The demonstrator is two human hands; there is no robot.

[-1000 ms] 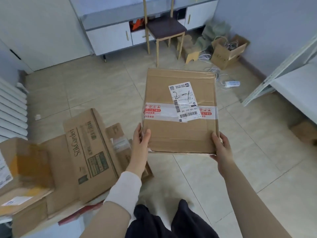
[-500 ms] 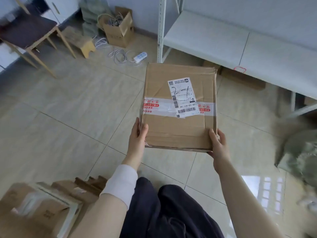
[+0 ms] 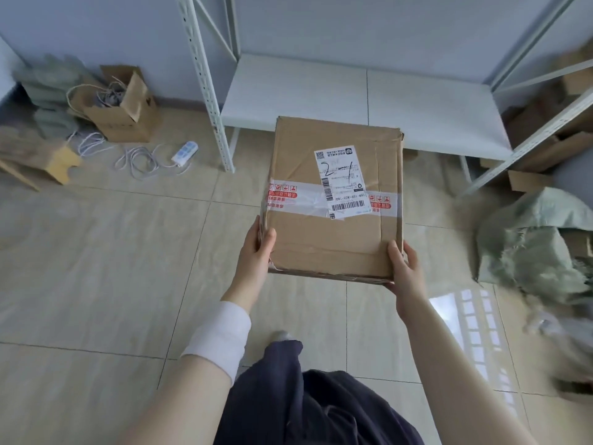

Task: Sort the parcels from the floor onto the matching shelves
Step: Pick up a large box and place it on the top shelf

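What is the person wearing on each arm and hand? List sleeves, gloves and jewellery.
A white cloth band wraps the left forearm behind the wrist; the right forearm shows no sleeve. The left hand and right hand are bare: no gloves, rings or watch visible.

We count one cardboard parcel [image 3: 333, 226], held in two hands: our left hand [image 3: 256, 252] and our right hand [image 3: 406, 268]. It bears one shipping label [image 3: 343, 184] and one band of printed tape [image 3: 288, 195]. On the floor [image 3: 96, 268] we count one open cardboard box [image 3: 125, 114], one power strip [image 3: 184, 152], one wooden stool [image 3: 61, 159] and, at the right, one green woven sack [image 3: 529, 245]. We count two metal racks, the front rack [image 3: 205, 85] and the side rack [image 3: 545, 130]. The cartons [image 3: 564, 146] on the side rack are too blurred to count.
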